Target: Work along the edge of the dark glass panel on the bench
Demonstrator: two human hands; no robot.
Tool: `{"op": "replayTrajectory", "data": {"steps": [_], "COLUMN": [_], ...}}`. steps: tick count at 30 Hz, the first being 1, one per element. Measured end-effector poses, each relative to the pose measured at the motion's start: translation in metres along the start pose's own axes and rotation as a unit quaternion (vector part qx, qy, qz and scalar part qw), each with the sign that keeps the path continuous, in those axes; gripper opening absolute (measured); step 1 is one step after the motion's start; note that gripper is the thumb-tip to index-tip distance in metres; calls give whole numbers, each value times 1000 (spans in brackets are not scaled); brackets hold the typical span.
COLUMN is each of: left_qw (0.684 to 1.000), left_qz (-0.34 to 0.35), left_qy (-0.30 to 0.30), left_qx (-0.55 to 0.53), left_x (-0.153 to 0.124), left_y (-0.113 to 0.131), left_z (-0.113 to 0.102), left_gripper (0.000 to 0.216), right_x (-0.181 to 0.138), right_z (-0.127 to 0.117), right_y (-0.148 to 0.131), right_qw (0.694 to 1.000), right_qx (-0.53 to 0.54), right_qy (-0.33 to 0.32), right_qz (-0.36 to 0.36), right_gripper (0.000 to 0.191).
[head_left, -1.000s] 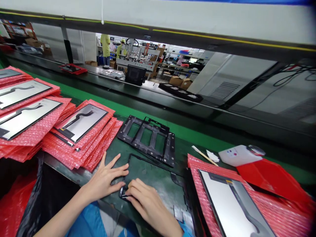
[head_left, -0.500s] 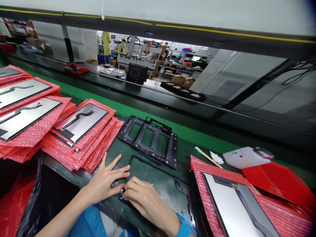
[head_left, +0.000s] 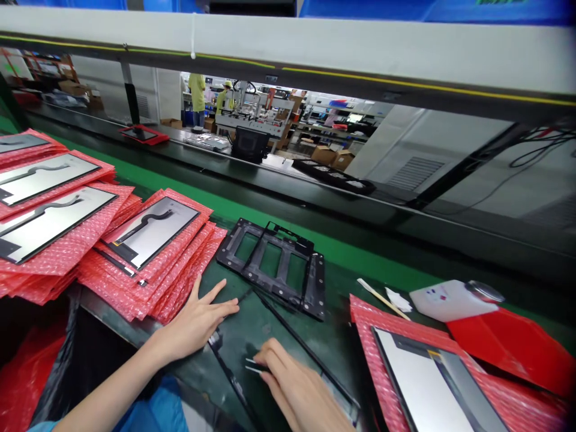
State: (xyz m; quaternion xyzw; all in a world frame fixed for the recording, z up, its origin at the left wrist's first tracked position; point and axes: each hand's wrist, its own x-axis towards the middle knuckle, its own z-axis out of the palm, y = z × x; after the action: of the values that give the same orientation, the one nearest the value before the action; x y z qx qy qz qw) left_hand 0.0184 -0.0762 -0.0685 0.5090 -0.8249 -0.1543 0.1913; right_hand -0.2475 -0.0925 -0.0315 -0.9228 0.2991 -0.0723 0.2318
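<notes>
Black and thin, the frame (head_left: 236, 382) now lies slantwise across the green tabletop (head_left: 270, 321), its two long bars running toward the person's near right. Half a second ago its near corner sat between both hands; since then it has been turned, and the right hand (head_left: 288, 381) has drawn away from that corner.

That hand's fingers are closed on tweezers (head_left: 254, 369), whose prongs show plainly above the tabletop inside the frame, apart from either bar. The prongs carry nothing that can be made out. The turn probably marks a break between two spots of close work, rather than its end.

The left hand (head_left: 198, 321) keeps much the same place: fingers open and spread, gripping nothing visible, just beside the frame's end. Whether it touches the frame cannot be told. Beyond, the slotted plate (head_left: 283, 264) has not moved on the tabletop.
</notes>
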Motion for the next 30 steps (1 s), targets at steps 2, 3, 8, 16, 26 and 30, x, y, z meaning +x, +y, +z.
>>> {"op": "replayTrajectory", "data": {"steps": [2, 3, 8, 16, 26, 30], "left_qw": [1000, 999, 990, 964, 964, 966], "left_qz": [8, 9, -59, -176, -160, -170], "left_qy": [-6, -4, 102, 199, 174, 148], "left_qx": [-20, -30, -72, 15, 120, 127], "left_x": [0, 0, -20, -68, -58, -58], "left_y": [-6, -8, -6, 15, 16, 15], "left_z": [-6, -8, -10, 27, 35, 35], "left_gripper": [49, 48, 27, 41, 41, 42], "right_x": [-8, -10, 10, 67, 77, 79], "right_z": [-10, -16, -24, 43, 67, 67], "right_y": [3, 4, 2, -4, 0, 0], "right_qw": [1000, 1000, 998, 994, 984, 986], "right_qx": [-7, -4, 27, 91, 113, 89], "right_qy": [-1, 0, 36, 60, 116, 109], "right_qz": [-6, -11, -44, -29, -71, -87], "right_gripper": [26, 25, 19, 13, 17, 17]}}
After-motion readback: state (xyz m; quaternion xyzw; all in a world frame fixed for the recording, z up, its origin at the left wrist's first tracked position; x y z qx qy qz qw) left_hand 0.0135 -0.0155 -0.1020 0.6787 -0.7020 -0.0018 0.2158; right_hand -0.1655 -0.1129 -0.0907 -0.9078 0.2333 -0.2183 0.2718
